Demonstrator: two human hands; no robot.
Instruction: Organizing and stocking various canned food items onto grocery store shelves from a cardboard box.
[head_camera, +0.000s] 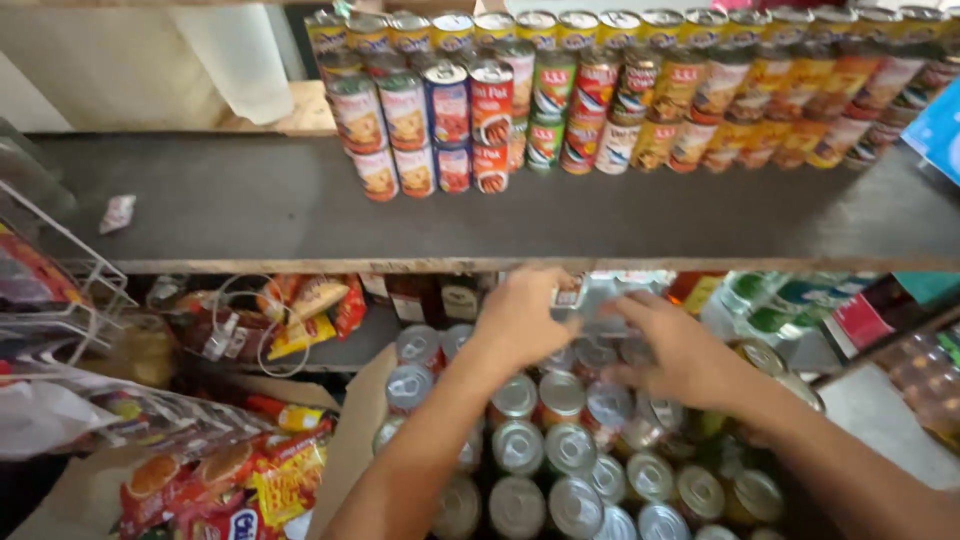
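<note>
You have one view only, from the camera on your head, tilted down and forward, close to your arms. It faces the dark shelf (250, 205), whose front edge crosses mid-frame, with stacked cans (600, 90) at its back edge and the carton of cans (560, 450) directly below you.

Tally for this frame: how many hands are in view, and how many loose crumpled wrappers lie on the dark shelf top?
Hands: 2 (left hand, right hand)
Crumpled wrapper on the dark shelf: 1
Total: 3
</note>
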